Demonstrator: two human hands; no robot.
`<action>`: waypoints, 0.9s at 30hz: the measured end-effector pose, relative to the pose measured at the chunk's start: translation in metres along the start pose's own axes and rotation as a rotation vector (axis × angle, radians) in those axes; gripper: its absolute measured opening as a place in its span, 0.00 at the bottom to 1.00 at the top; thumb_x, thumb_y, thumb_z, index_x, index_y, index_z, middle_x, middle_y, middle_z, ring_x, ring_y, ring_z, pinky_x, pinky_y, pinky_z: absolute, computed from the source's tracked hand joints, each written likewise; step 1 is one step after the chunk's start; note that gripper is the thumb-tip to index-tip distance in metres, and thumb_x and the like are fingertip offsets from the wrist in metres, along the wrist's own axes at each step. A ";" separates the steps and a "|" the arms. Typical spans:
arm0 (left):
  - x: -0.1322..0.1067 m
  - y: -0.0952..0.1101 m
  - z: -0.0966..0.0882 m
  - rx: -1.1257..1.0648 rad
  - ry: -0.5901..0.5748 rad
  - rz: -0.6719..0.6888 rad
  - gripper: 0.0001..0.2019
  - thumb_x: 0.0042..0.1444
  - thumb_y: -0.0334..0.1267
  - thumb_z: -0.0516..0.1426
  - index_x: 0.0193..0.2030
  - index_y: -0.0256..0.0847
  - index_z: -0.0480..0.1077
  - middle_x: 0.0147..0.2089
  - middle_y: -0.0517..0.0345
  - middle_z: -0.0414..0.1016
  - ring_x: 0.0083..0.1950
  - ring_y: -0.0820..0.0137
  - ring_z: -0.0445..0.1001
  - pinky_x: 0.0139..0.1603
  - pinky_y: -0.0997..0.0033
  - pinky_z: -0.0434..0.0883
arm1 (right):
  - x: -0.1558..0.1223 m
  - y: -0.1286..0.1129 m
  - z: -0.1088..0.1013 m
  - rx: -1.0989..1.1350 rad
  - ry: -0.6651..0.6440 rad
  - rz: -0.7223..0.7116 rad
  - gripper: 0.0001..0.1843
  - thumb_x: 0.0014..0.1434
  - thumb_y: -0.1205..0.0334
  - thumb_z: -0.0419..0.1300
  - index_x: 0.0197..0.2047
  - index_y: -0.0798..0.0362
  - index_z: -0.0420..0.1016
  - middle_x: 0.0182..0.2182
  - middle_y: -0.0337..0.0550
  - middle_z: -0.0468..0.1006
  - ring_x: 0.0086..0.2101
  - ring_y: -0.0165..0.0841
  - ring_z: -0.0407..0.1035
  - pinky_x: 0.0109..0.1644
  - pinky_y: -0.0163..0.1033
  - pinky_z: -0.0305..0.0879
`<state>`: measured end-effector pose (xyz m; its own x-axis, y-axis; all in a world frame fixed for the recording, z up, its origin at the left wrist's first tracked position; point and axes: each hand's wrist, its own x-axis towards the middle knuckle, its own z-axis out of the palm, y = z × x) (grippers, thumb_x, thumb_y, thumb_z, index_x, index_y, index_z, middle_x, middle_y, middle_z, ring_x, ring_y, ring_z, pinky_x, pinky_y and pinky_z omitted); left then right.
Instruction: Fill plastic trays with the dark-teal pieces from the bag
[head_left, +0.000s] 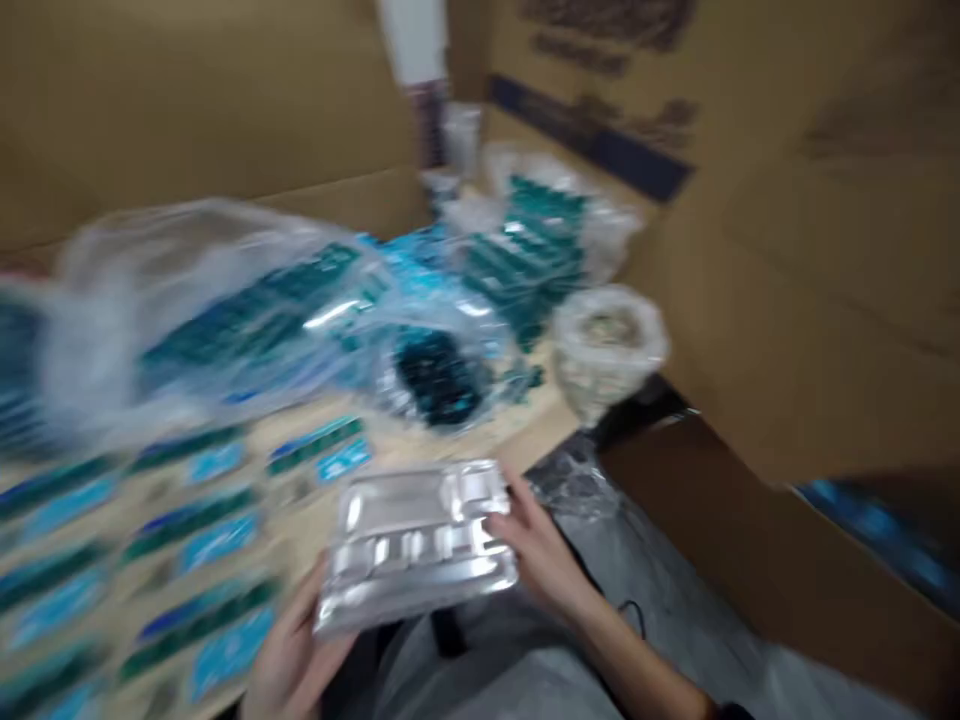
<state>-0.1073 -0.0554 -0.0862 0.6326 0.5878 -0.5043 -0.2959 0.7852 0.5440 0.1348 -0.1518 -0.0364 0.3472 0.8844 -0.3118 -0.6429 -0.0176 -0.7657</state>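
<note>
A shiny, silvery moulded tray (427,570) with several compartments is held level in front of my body, above the table's near edge. My left hand (300,645) grips its left side from below, the fingers partly hidden under it. On the right side, my right hand (536,545) pinches the edge with the thumb on top. To the left, rows of green-and-blue strips (187,520) and light blue packets (232,650) lie on the pale table (315,530). Motion blurs the view, so small details on the tray cannot be made out.
Behind the tray lie a clear bag of dark pieces (442,380), a large plastic bag with green items (255,310) and a bag of green pieces (532,240). A white bag-lined container (611,350) stands at the table's right corner. Cardboard boxes (810,250) wall the back and right.
</note>
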 end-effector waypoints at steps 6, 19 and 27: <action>-0.021 0.017 0.024 -0.199 0.302 0.243 0.06 0.56 0.34 0.59 0.38 0.38 0.79 0.34 0.56 0.83 0.38 0.62 0.81 0.49 0.64 0.75 | 0.028 0.005 0.005 -0.278 -0.213 0.056 0.31 0.56 0.49 0.64 0.61 0.40 0.63 0.58 0.45 0.71 0.56 0.41 0.67 0.58 0.47 0.63; -0.010 0.032 0.071 0.002 0.251 0.341 0.26 0.46 0.50 0.67 0.51 0.42 0.73 0.48 0.51 0.79 0.52 0.55 0.75 0.52 0.60 0.73 | 0.028 -0.025 0.012 -0.286 -0.296 0.240 0.24 0.50 0.46 0.68 0.50 0.41 0.76 0.42 0.42 0.79 0.39 0.35 0.74 0.39 0.35 0.70; -0.021 0.003 0.056 0.621 0.386 0.143 0.25 0.53 0.47 0.61 0.57 0.44 0.66 0.60 0.49 0.68 0.58 0.56 0.69 0.59 0.55 0.67 | 0.037 -0.052 0.024 -0.420 -0.288 0.171 0.21 0.43 0.48 0.73 0.42 0.43 0.81 0.42 0.41 0.80 0.39 0.35 0.74 0.42 0.38 0.71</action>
<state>-0.0816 -0.0764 -0.0367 0.2880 0.7926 -0.5374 0.1746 0.5083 0.8433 0.1648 -0.1064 0.0058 0.0217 0.9437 -0.3301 -0.3253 -0.3056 -0.8949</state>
